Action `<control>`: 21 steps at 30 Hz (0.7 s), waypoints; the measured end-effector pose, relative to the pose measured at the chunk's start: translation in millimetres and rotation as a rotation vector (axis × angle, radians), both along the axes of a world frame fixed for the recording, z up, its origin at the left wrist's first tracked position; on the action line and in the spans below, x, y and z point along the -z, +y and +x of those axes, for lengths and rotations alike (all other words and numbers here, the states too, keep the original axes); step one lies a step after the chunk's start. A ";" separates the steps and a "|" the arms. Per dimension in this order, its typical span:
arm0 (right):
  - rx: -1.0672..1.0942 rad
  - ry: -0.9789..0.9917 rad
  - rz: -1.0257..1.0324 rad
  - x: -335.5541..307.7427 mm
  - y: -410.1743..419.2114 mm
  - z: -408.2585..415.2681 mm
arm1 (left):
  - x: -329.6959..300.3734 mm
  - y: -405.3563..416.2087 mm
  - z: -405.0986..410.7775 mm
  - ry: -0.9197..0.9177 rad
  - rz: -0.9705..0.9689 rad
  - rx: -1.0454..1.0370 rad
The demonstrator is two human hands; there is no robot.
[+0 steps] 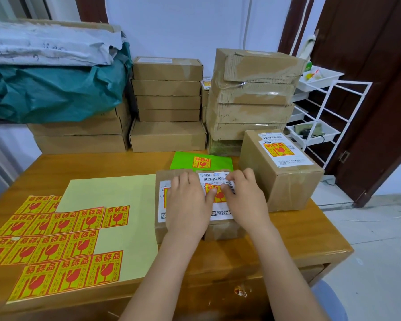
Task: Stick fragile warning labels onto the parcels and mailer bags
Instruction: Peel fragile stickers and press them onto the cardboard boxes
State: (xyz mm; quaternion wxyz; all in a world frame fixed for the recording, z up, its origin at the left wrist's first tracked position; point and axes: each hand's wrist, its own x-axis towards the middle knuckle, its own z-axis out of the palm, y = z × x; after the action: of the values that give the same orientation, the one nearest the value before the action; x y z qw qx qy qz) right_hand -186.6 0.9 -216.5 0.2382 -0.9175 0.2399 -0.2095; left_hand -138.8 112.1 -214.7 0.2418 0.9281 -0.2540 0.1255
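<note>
The fragile label (214, 193), yellow with red print, lies on the white shipping label (218, 181) of a flat cardboard parcel (162, 179) near the front middle of the wooden table (310, 228). Both hands lie on it. The left hand (186, 205) rests flat across the parcel with fingers straight, its thumb pressing the label's left edge. The right hand (245, 198) also lies flat, fingers relaxed and spread, with a fingertip pressing the label's upper right part. Neither hand grips anything; both simply press down.

Just behind the parcel a green mailer bag (183, 162) lies flat, already carrying a fragile sticker. To the right, touching or just beside the parcel, stands a taller cardboard box (283, 181) with its own shipping label and fragile sticker on top.

To the left lies a pale yellow backing sheet (116, 198), partly stripped, with many fragile stickers (79, 242) remaining across its lower left part.

Along the back of the table stand stacks of plain cardboard boxes (167, 103), some wrapped in clear tape. At the far left, teal plastic bags (51, 93) and grey mailers (44, 47) are piled on more boxes. A white wire rack (329, 117) with trays stands right of the table, beside a dark brown door (368, 89).
</note>
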 end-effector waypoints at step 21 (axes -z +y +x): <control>0.003 0.186 -0.149 -12.4 4.6 5.9 | -0.1 -1.2 8.3 -0.017 0.064 -0.092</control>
State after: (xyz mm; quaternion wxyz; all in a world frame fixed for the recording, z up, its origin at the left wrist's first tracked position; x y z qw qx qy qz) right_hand -180.8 5.5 -204.0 0.1458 -0.9477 0.2462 -0.1412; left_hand -130.5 110.8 -214.6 0.2040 0.9449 -0.2168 0.1360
